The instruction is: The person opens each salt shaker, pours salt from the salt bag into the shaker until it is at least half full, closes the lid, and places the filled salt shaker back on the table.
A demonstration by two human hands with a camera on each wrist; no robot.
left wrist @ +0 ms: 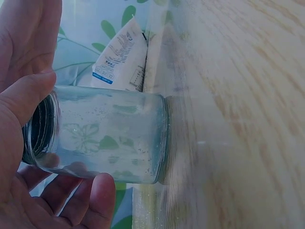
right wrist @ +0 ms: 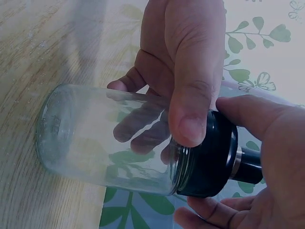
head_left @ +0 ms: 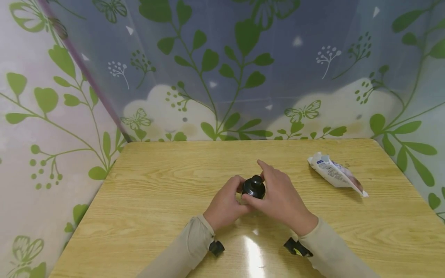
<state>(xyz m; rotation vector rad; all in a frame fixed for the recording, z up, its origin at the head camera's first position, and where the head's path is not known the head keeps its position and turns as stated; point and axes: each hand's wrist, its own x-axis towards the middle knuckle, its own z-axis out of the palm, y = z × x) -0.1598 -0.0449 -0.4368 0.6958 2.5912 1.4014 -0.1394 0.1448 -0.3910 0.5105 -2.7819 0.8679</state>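
Note:
A clear glass jar [left wrist: 109, 133] with a black lid [head_left: 253, 188] stands upright on the table, a round knob on top of the lid. My left hand [head_left: 227, 202] grips the jar just under the lid, its thumb on one side and its fingers curled round the other. From the right, my right hand [head_left: 278, 193] holds the lid [right wrist: 209, 157] between thumb and fingers, its index finger raised in the head view. Through the glass, in the right wrist view, some left fingers [right wrist: 143, 133] show; no contents are visible in the jar.
To the right on the wooden table [head_left: 156, 173] lies a crumpled white printed packet [head_left: 335, 173], beyond the right hand. A wall covering with green leaves [head_left: 208, 58] rises at the table's back edge and along both sides. Dark wrist straps [head_left: 298, 247] sit at the sleeves.

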